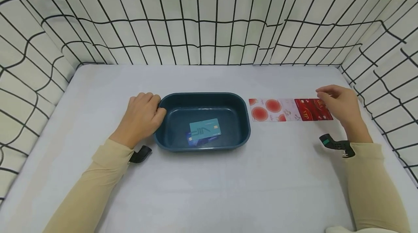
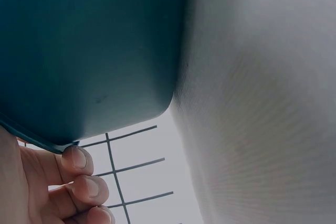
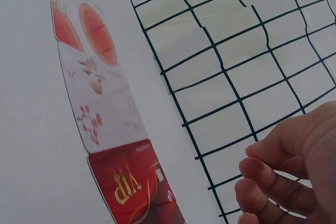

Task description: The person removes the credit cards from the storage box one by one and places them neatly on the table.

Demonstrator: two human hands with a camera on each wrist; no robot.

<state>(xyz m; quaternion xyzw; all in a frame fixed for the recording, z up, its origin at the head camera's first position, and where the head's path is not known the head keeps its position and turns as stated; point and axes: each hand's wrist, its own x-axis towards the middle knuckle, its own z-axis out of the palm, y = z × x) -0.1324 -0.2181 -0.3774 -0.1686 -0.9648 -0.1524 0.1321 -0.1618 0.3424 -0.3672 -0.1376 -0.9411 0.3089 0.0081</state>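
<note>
My left hand holds the left end of a dark teal plastic basin, fingers curled over its rim; the left wrist view has fingertips just under that rim. Inside the basin lie a light blue card and a darker blue card, overlapping. To the right of the basin a row of cards lies flat: one with red circles, a pale flowered one and red VIP cards. Above the right end of this row my right hand hovers, fingers loosely bent, holding nothing.
Black wire grid panels before pale cloth stand along the back and both sides of the white table. The right panel comes close to my right hand. Each wrist carries a black strapped device.
</note>
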